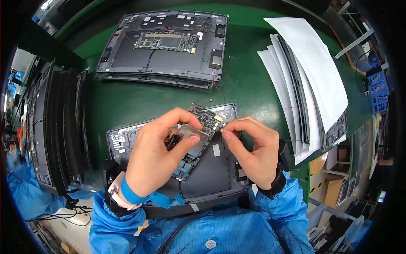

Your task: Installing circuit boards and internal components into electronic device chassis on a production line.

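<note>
My left hand (158,148) grips a long, narrow circuit board (198,149), thumb on its metal shield and fingers on its upper edge. The board is tilted above an open dark grey device housing (207,169) lying in front of me. My right hand (252,148) is closed in a pinch at the board's right edge, by its small connectors. A tiny pale bit shows at those fingertips, too small to name. A thin red wire (204,102) rises from the board's top end. My left hand hides part of the housing and some of the board.
Behind lies a stack of similar housings (127,59), the top one with a circuit board (169,42) in it. Housings interleaved with white sheets (308,63) stand at the right. More dark panels (63,122) stand upright at the left, near another person's blue sleeve (36,186).
</note>
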A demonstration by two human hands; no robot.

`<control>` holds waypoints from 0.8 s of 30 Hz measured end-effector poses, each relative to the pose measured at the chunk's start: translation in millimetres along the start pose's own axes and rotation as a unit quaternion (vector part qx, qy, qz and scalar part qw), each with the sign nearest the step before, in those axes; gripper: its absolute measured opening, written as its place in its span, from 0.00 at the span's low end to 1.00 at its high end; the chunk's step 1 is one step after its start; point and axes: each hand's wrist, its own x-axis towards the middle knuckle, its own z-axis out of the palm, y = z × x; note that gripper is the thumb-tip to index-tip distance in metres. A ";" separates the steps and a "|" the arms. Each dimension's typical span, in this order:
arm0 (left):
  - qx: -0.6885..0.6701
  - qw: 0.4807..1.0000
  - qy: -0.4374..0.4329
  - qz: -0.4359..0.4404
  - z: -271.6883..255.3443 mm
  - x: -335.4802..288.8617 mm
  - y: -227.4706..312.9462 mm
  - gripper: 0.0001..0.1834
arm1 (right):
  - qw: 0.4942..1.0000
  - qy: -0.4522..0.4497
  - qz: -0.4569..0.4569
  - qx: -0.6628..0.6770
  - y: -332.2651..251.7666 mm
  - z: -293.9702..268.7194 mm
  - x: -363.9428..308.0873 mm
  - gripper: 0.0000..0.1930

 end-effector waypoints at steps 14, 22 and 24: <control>-0.005 0.999 0.019 0.048 2.7 -2.1 -16.4 0.10 | 1.000 -0.013 0.026 0.012 -1.1 4.0 1.1 0.03; 0.052 0.997 -0.042 0.033 -3.9 -2.0 -4.6 0.11 | 0.999 -0.031 0.041 0.007 -1.2 -0.5 1.1 0.03; -0.045 0.999 0.005 0.028 4.1 -3.7 -6.2 0.13 | 0.998 -0.023 0.056 0.013 -2.3 2.0 2.0 0.04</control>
